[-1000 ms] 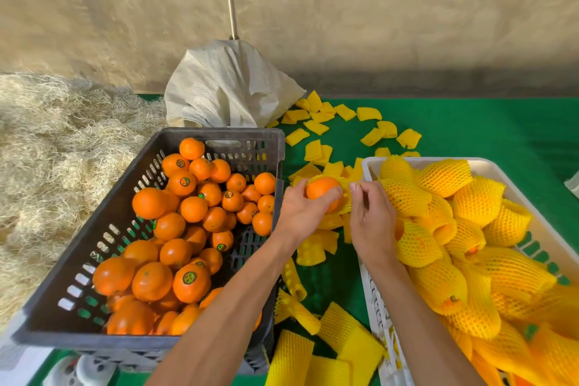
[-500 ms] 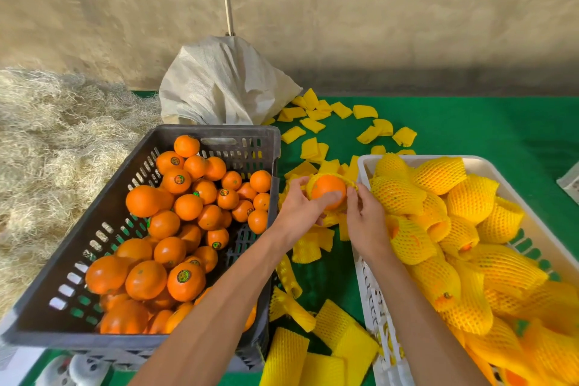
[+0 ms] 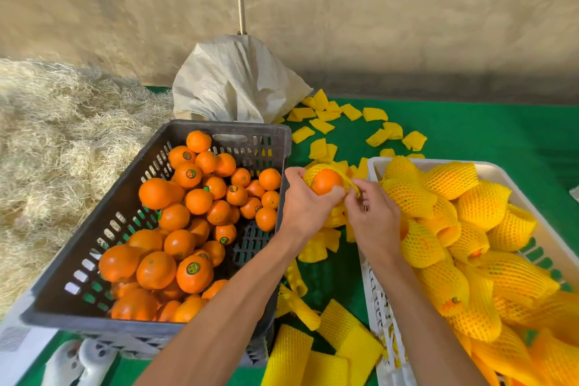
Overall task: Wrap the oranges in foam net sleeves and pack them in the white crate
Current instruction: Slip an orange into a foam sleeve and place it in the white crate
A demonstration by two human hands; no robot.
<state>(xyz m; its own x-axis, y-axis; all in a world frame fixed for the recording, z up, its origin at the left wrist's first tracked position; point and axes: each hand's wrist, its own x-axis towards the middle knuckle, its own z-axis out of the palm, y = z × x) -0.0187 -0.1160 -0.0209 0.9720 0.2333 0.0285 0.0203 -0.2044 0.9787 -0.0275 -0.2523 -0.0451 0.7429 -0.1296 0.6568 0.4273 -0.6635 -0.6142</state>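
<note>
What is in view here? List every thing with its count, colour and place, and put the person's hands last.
dark crate: one, dark grey, left, on the green mat
bare oranges: too many to count, orange, in the dark crate
white crate: one, white, right
wrapped oranges: many, in yellow net, piled in the white crate
loose foam sleeves: many, yellow, scattered on the mat between and beyond the crates
held orange: one, orange, partly inside a yellow sleeve
sack: one, off-white, behind the dark crate
straw: a pale heap, far left
left hand: grips the held orange
right hand: pinches the sleeve's edge
</note>
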